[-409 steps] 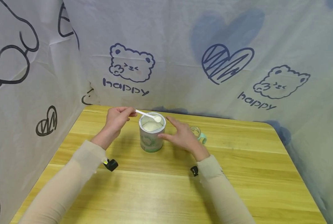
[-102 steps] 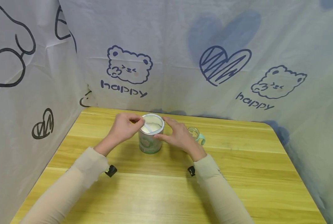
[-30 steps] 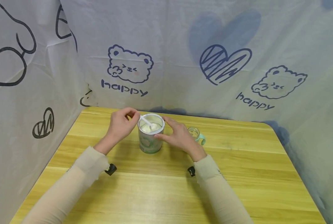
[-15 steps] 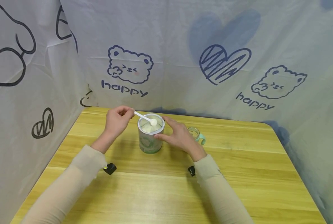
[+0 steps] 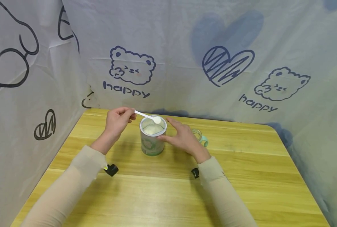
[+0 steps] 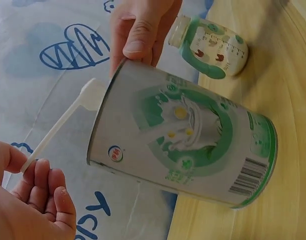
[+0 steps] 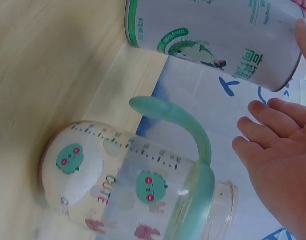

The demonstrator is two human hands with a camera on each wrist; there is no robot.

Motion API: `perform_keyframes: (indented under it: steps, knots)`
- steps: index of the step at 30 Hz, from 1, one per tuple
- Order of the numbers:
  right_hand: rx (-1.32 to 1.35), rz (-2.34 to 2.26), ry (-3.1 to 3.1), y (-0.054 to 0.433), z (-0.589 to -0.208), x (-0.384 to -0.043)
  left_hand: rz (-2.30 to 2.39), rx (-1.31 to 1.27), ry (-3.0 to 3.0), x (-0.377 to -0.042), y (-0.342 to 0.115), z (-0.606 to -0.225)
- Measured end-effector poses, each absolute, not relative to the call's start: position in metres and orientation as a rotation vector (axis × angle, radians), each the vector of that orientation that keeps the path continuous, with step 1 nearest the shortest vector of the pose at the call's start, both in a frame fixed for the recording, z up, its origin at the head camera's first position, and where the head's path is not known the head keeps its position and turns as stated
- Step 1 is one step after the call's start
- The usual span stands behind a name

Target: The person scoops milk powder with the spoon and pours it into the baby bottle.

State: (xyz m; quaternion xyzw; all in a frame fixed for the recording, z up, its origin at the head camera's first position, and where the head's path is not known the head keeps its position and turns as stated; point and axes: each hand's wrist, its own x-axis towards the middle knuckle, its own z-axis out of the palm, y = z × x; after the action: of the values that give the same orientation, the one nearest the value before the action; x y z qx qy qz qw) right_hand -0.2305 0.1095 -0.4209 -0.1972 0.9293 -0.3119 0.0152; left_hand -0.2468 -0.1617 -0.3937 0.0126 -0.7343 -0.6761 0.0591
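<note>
In the head view my left hand (image 5: 118, 123) pinches the end of a white measuring scoop's handle between thumb and fingers. The bowl of the scoop (image 5: 157, 119), filled with pale powder, is over the mouth of a milk powder can (image 5: 152, 145). Cream powder (image 5: 153, 128) shows inside this upright white-and-green can. My right hand (image 5: 183, 137) is at the can's right side, thumb near the front rim. Its other fingers (image 7: 262, 125) are extended and spread in the right wrist view. Partly behind this hand stands an uncapped baby bottle (image 7: 118, 175) with a mint handle and whitish contents.
A wooden table (image 5: 157, 195) lies under everything. Behind it and at the left hangs a white cloth (image 5: 179, 63) printed with bears and hearts. Small black wrist devices (image 5: 111, 170) show beside both sleeves.
A second ago the scoop's bowl was down in the powder; it has since risen, filled, to rim height as my left hand moved left. My right hand has stayed beside the can.
</note>
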Motion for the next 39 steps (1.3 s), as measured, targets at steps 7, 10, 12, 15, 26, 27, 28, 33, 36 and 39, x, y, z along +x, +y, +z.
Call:
perform_keyframes:
  steps: [7,10,12,15,26,27,28,33,36,39]
  knots:
    - [-0.577,-0.929,2.922,0.122,-0.413,-0.229,-2.104,0.043,-2.198,-0.250,-0.152,-0.390]
    - [-0.565,-0.931,2.935,0.129,-0.410,-0.229,-2.116,0.030,-2.194,-0.251,-0.147,-0.389]
    - [-0.553,-0.941,2.938,0.135,-0.409,-0.229,-2.118,0.018,-2.197,-0.251,-0.142,-0.389]
    - [-0.548,-0.949,2.946,0.143,-0.408,-0.229,-2.124,-0.009,-2.203,-0.251,-0.135,-0.388]
    - [-0.482,-1.028,2.957,0.176,-0.417,-0.221,-2.140,-0.073,-2.262,-0.250,-0.106,-0.385]
    - [-0.474,-1.031,2.961,0.179,-0.418,-0.221,-2.143,-0.084,-2.262,-0.250,-0.103,-0.385]
    - [-0.462,-1.032,2.969,0.182,-0.420,-0.220,-2.147,-0.098,-2.262,-0.250,-0.101,-0.385]
    - [-0.413,-1.030,2.984,0.194,-0.428,-0.215,-2.161,-0.158,-2.274,-0.249,-0.090,-0.387]
    - [-0.390,-1.008,2.983,0.199,-0.431,-0.214,-2.150,-0.175,-2.300,-0.249,-0.084,-0.388]
    - [-0.369,-0.994,2.982,0.203,-0.434,-0.213,-2.134,-0.196,-2.319,-0.248,-0.078,-0.389]
